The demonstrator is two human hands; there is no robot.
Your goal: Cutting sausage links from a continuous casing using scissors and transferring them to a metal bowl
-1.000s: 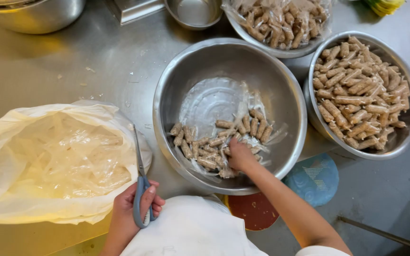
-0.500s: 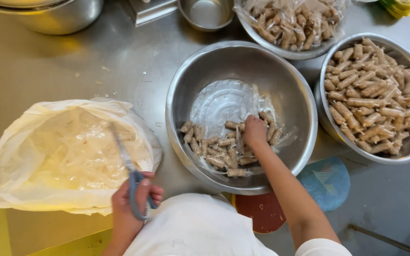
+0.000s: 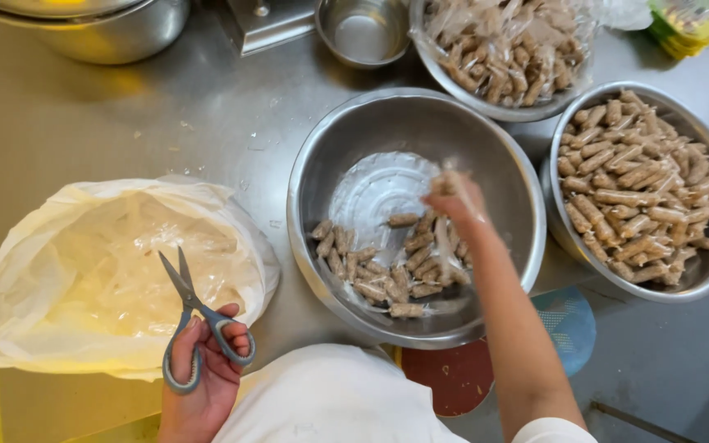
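- The right hand [image 3: 453, 197] is lifted over the middle bowl [image 3: 322, 164], fingers pinched on one small brown wrapped roll; motion blur hides the exact grip.
- The other rolls [image 3: 387, 267] lie at the bowl's bottom. They look light and soft, their clear wrap likely slippery, so a pinch at mid-length suits best.
- The left hand [image 3: 203, 373] grips grey-handled scissors [image 3: 194, 320], blades slightly parted, over a plastic bag [image 3: 34, 262] of wrappers.

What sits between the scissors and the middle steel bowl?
In the head view, only the white bag's right edge and bare steel table lie between the scissors and the middle bowl.
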